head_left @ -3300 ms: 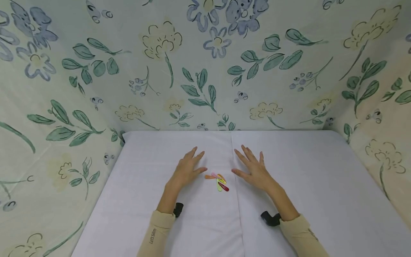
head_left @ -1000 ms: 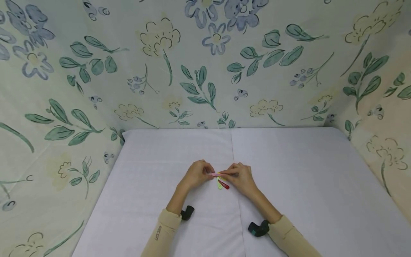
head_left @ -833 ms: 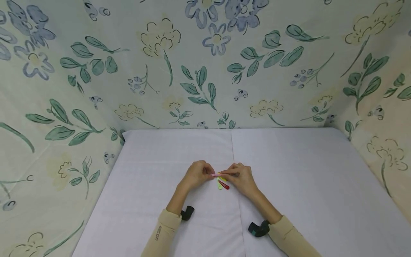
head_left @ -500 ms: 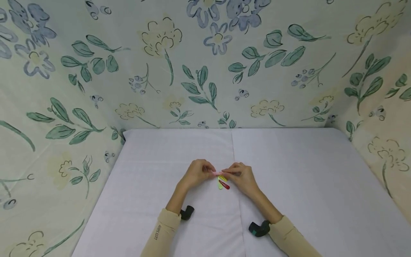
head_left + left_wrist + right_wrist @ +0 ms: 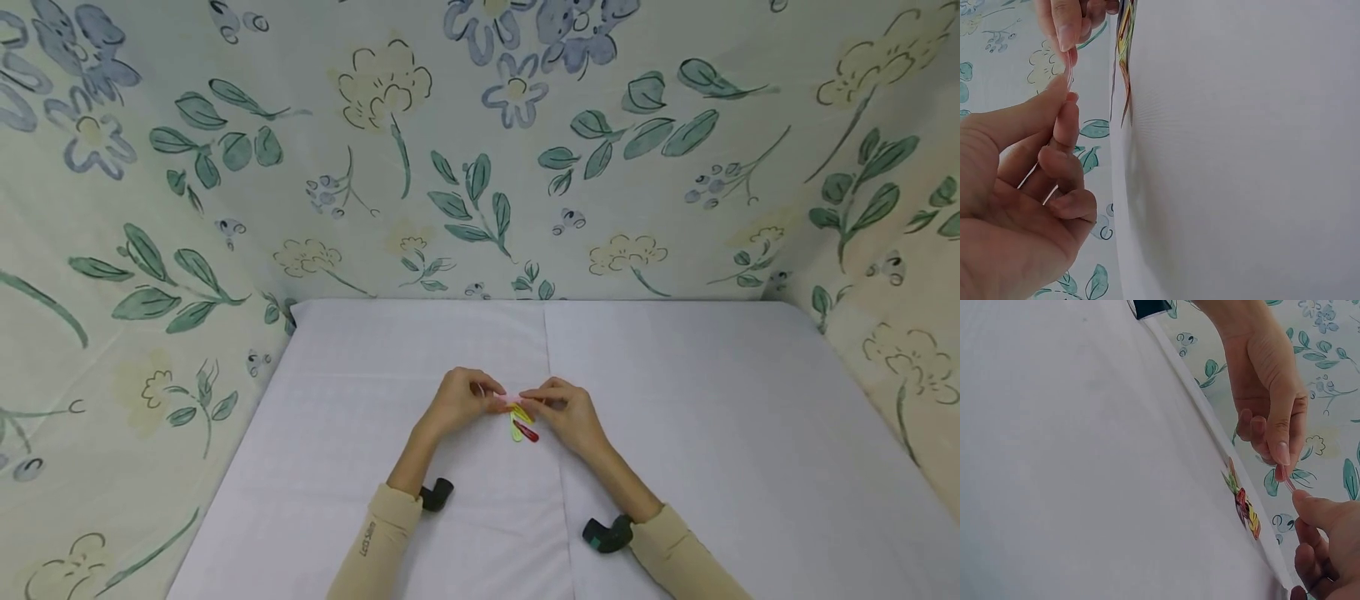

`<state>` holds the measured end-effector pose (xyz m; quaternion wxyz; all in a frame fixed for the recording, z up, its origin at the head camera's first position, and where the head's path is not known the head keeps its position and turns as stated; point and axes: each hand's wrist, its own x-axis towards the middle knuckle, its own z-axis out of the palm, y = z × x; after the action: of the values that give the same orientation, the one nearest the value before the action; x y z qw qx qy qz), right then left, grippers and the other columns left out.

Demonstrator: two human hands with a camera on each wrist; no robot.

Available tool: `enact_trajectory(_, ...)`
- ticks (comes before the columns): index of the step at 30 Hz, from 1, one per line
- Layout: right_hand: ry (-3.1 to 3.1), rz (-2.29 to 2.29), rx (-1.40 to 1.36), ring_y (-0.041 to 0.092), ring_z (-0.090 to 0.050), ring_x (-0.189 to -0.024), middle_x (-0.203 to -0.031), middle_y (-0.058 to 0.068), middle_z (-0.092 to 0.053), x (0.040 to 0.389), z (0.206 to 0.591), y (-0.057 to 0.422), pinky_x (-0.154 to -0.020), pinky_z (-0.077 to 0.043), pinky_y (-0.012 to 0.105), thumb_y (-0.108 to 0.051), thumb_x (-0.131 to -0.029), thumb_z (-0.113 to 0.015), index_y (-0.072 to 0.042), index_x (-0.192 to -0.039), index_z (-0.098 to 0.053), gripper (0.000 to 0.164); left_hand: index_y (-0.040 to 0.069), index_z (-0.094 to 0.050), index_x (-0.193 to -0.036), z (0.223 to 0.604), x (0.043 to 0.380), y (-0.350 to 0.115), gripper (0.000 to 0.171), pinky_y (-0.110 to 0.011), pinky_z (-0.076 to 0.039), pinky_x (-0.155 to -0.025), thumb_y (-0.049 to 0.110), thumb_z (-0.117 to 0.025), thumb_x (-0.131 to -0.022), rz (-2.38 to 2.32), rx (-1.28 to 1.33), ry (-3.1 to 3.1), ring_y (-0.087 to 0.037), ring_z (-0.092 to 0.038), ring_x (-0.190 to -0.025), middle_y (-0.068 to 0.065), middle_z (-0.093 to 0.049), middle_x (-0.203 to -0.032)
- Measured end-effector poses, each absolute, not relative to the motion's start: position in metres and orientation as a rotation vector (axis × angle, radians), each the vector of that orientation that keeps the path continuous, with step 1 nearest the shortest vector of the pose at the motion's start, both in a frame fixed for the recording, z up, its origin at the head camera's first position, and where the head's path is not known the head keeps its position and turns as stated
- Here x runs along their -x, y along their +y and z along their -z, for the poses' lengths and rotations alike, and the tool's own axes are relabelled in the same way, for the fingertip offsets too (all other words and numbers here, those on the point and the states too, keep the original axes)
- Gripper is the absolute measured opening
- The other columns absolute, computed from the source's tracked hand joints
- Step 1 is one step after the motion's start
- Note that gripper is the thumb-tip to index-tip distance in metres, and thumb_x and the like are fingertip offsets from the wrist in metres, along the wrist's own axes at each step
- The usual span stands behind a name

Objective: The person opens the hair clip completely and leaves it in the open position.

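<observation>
Pink and slim, a snap hair clip hangs between your two hands, raised above the tabletop and held at both ends. Your left hand pinches its left end between thumb and forefinger, and the left wrist view shows the other fingers bent in loosely below that pinch. Your right hand has the right end in the same kind of grasp, thumb against forefinger, so neither hand has let go. Seen edge-on from both wrists, the clip shows as little more than a thin strip, and you cannot tell from these views whether it is snapped or sprung. Just nearer to you, a small cluster lies on the white cloth: a yellow clip on the far side, a lime-green clip at the near left and a dark red clip at the near right, overlapping one another. An orange tip also shows at one end of that group in the right wrist view. Your beige left sleeve carries small dark lettering, while a black wrist fitting juts out beside it. At the far side, beyond the cloth's edge, a floral backdrop rises with green leaves and blue flowers.
</observation>
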<state>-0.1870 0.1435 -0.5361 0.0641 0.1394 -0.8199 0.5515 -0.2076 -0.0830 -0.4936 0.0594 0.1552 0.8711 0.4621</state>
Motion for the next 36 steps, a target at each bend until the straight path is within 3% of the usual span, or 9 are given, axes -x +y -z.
enact_trajectory(14,-2.463,-1.686,-0.399,0.007,-0.047,-0.069,-0.082,0.002,-0.065,0.191,0.528,0.145,-0.06,-0.038,0.019,-0.013,-0.089,-0.082,-0.011,-0.1,-0.084,0.012,0.016,-0.083,-0.089,0.498,0.211,-0.084,0.005,-0.021,-0.033,-0.052,0.02,-0.084,-0.088,-1.487,-0.46,2.622,-0.01,-0.045,-0.061,0.005,-0.063,-0.071)
enact_trajectory(21,-2.438,-1.694,-0.4,0.006,-0.036,-0.063,-0.065,-0.002,-0.042,0.193,0.522,0.142,-0.056,-0.031,0.019,-0.015,-0.09,-0.081,-0.011,-0.1,-0.084,0.012,0.017,-0.084,-0.09,0.495,0.213,-0.085,0.006,-0.022,-0.033,-0.052,0.022,-0.085,-0.087,-1.553,-0.451,2.612,-0.011,-0.044,-0.061,0.004,-0.062,-0.069)
enact_trajectory(24,-2.423,-1.711,-0.415,0.005,-0.034,-0.061,-0.062,-0.001,-0.039,0.196,0.521,0.141,-0.054,-0.029,0.018,-0.016,-0.09,-0.08,-0.01,-0.1,-0.084,0.012,0.018,-0.085,-0.09,0.494,0.214,-0.087,0.008,-0.022,-0.033,-0.052,0.024,-0.086,-0.086,-1.566,-0.431,2.624,-0.012,-0.044,-0.06,0.004,-0.065,-0.07)
enact_trajectory(27,-2.416,-1.741,-0.42,0.005,-0.035,-0.06,-0.062,0.005,-0.046,0.201,0.521,0.14,-0.054,-0.03,0.018,-0.015,-0.091,-0.079,-0.008,-0.101,-0.083,0.013,0.018,-0.085,-0.09,0.496,0.218,-0.088,0.008,-0.022,-0.032,-0.052,0.024,-0.086,-0.086,-1.571,-0.435,2.635,-0.012,-0.044,-0.06,0.004,-0.068,-0.071)
enact_trajectory(31,-2.446,-1.771,-0.392,0.004,-0.037,-0.06,-0.073,0.019,-0.066,0.207,0.516,0.139,-0.053,-0.031,0.017,-0.015,-0.093,-0.078,-0.006,-0.103,-0.083,0.015,0.019,-0.085,-0.09,0.497,0.225,-0.088,0.006,-0.021,-0.032,-0.053,0.024,-0.086,-0.086,-1.588,-0.434,2.638,-0.012,-0.045,-0.061,0.004,-0.068,-0.072)
enact_trajectory(34,-2.456,-1.793,-0.35,0.004,-0.041,-0.061,-0.085,0.019,-0.075,0.213,0.515,0.138,-0.053,-0.034,0.017,-0.017,-0.092,-0.079,-0.007,-0.102,-0.083,0.015,0.018,-0.084,-0.089,0.495,0.23,-0.089,0.006,-0.021,-0.032,-0.054,0.023,-0.086,-0.086,-1.614,-0.424,2.635,-0.013,-0.045,-0.062,0.004,-0.068,-0.072)
enact_trajectory(36,-2.447,-1.803,-0.317,0.004,-0.042,-0.062,-0.086,0.012,-0.076,0.219,0.519,0.136,-0.052,-0.035,0.017,-0.022,-0.091,-0.081,-0.01,-0.099,-0.084,0.015,0.017,-0.084,-0.089,0.495,0.234,-0.091,0.007,-0.021,-0.033,-0.055,0.023,-0.086,-0.087,-1.628,-0.419,2.636,-0.012,-0.045,-0.062,0.004,-0.068,-0.071)
